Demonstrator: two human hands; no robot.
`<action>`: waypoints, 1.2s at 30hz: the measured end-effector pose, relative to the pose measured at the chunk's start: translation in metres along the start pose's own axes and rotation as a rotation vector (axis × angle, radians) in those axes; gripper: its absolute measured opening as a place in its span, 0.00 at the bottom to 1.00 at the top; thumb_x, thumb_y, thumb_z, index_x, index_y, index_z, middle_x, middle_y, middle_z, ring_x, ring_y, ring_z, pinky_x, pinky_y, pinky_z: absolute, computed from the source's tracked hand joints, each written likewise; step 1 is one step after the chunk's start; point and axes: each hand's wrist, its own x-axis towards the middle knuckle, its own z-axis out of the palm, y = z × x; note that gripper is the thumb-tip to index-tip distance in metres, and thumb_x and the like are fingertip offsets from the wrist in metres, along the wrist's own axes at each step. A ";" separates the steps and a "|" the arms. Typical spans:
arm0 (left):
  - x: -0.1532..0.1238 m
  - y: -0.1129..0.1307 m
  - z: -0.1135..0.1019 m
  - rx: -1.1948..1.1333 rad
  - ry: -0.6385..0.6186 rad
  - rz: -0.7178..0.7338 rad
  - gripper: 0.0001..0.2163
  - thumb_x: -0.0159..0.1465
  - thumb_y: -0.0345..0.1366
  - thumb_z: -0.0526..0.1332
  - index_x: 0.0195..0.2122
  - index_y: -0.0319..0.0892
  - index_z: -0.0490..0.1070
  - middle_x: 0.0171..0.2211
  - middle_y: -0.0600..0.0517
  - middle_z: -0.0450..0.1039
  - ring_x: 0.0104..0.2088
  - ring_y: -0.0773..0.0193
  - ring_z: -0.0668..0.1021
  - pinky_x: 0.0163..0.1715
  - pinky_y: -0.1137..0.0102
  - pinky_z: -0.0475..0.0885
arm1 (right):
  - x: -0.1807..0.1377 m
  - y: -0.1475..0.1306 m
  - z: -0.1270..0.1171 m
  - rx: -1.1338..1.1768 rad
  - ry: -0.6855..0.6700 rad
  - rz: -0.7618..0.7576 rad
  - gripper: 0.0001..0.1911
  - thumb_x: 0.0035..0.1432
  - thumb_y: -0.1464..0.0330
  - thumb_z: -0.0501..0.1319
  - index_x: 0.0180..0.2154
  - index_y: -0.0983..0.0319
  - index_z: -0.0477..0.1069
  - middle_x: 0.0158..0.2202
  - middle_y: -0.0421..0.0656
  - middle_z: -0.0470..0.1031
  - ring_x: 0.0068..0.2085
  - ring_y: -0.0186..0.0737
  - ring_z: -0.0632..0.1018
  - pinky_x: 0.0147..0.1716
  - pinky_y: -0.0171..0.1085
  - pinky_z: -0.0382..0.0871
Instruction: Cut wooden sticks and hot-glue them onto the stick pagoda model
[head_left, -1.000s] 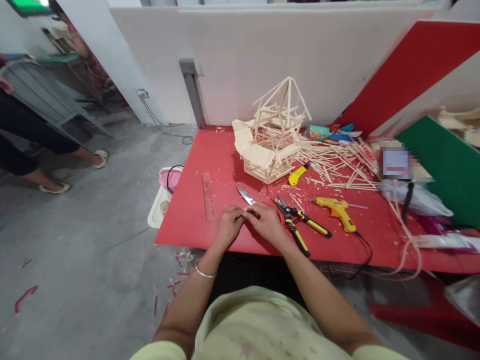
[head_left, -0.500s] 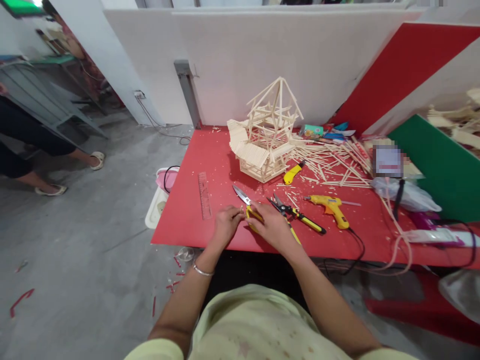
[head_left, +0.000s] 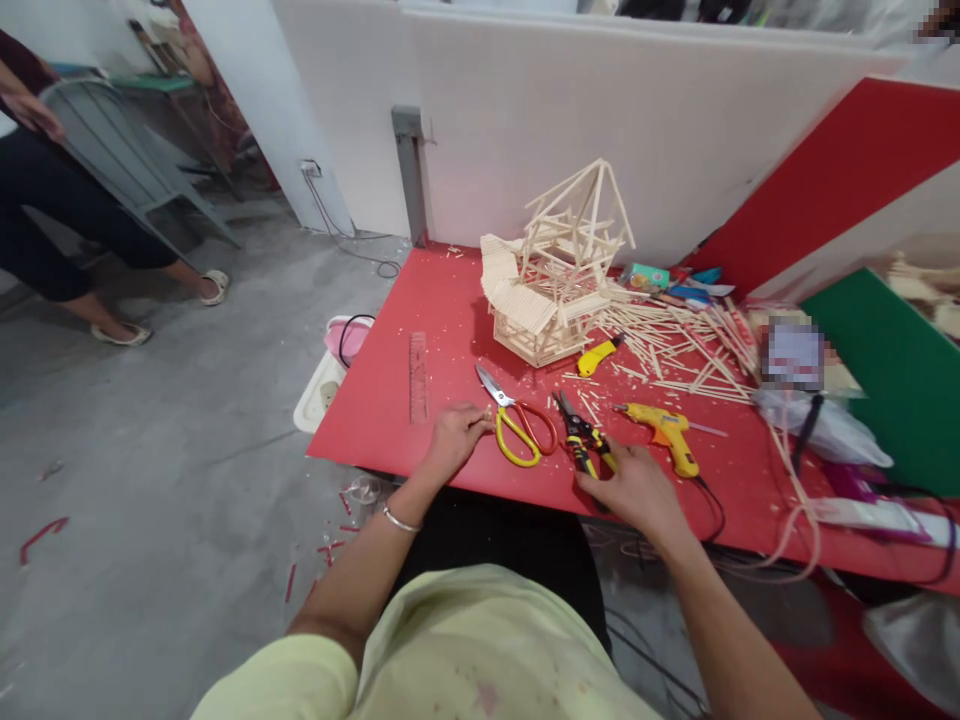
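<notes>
My left hand (head_left: 454, 440) is closed in a pinch on small wooden stick pieces (head_left: 487, 413) above the table's front edge. Just right of it lie scissors (head_left: 517, 425) with one yellow and one red handle, untouched. My right hand (head_left: 634, 485) grips the handles of black-and-yellow cutting pliers (head_left: 577, 425); their dark jaws point away from me. Beyond the hands stands a pavilion-like model (head_left: 551, 290) built of thin wooden sticks, with an open pointed frame on top. A yellow utility knife (head_left: 598, 356) lies in front of it.
A yellow glue gun (head_left: 667, 430) with a cord lies right of the pliers on the red table (head_left: 375, 420). Loose sticks (head_left: 675, 345) are heaped behind it. A clear ruler (head_left: 418, 378) lies at left. Bags and cables crowd the right side. Another person's legs (head_left: 67, 240) show at far left.
My right hand has let go of the scissors and moved right to the pliers, taking hold of their handles. My left hand keeps its pinch. The whole view has shifted slightly.
</notes>
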 end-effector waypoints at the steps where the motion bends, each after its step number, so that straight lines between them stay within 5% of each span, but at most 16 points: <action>1: 0.000 0.000 0.000 0.000 0.001 0.005 0.09 0.65 0.37 0.65 0.28 0.45 0.80 0.25 0.51 0.74 0.27 0.64 0.74 0.30 0.70 0.65 | -0.001 0.004 -0.003 0.135 -0.012 0.012 0.30 0.52 0.51 0.65 0.52 0.61 0.74 0.43 0.54 0.78 0.45 0.56 0.78 0.44 0.46 0.71; 5: 0.000 0.000 0.001 -0.001 0.012 -0.010 0.07 0.64 0.36 0.66 0.29 0.45 0.81 0.27 0.51 0.76 0.27 0.64 0.74 0.31 0.70 0.65 | -0.023 0.010 -0.022 0.729 -0.096 0.011 0.27 0.63 0.55 0.47 0.53 0.62 0.74 0.45 0.55 0.80 0.45 0.53 0.81 0.43 0.48 0.73; 7: 0.001 0.001 0.001 -0.006 0.016 -0.017 0.06 0.64 0.34 0.67 0.29 0.45 0.81 0.26 0.51 0.76 0.27 0.64 0.74 0.30 0.70 0.65 | -0.035 0.001 -0.030 0.835 -0.162 -0.058 0.29 0.64 0.60 0.42 0.51 0.63 0.75 0.43 0.57 0.80 0.43 0.53 0.81 0.43 0.51 0.73; 12: 0.002 0.005 -0.002 -0.008 -0.004 -0.041 0.07 0.62 0.32 0.68 0.27 0.44 0.81 0.26 0.51 0.75 0.27 0.65 0.75 0.31 0.71 0.65 | -0.028 -0.035 -0.027 0.534 -0.159 -0.406 0.27 0.54 0.65 0.55 0.55 0.58 0.73 0.43 0.50 0.79 0.46 0.54 0.78 0.47 0.52 0.72; 16: 0.004 0.003 -0.005 -0.018 -0.057 -0.052 0.05 0.63 0.32 0.67 0.31 0.44 0.83 0.27 0.51 0.76 0.28 0.65 0.76 0.31 0.72 0.67 | 0.009 -0.048 -0.018 0.055 0.064 -0.466 0.36 0.50 0.66 0.59 0.63 0.62 0.65 0.51 0.54 0.73 0.53 0.58 0.72 0.54 0.53 0.66; 20: 0.004 -0.002 -0.006 -0.021 -0.102 -0.063 0.05 0.64 0.33 0.67 0.35 0.44 0.84 0.29 0.50 0.77 0.30 0.65 0.77 0.32 0.72 0.69 | 0.040 -0.050 -0.017 -0.223 0.103 -0.551 0.38 0.51 0.69 0.60 0.64 0.67 0.60 0.54 0.58 0.69 0.54 0.59 0.68 0.55 0.53 0.60; 36: 0.004 -0.007 -0.003 0.023 -0.095 -0.033 0.05 0.63 0.28 0.67 0.34 0.42 0.83 0.32 0.49 0.79 0.33 0.64 0.79 0.37 0.70 0.72 | 0.056 -0.060 -0.002 -0.255 -0.016 -0.617 0.36 0.54 0.66 0.59 0.64 0.66 0.61 0.52 0.55 0.70 0.51 0.56 0.70 0.52 0.47 0.59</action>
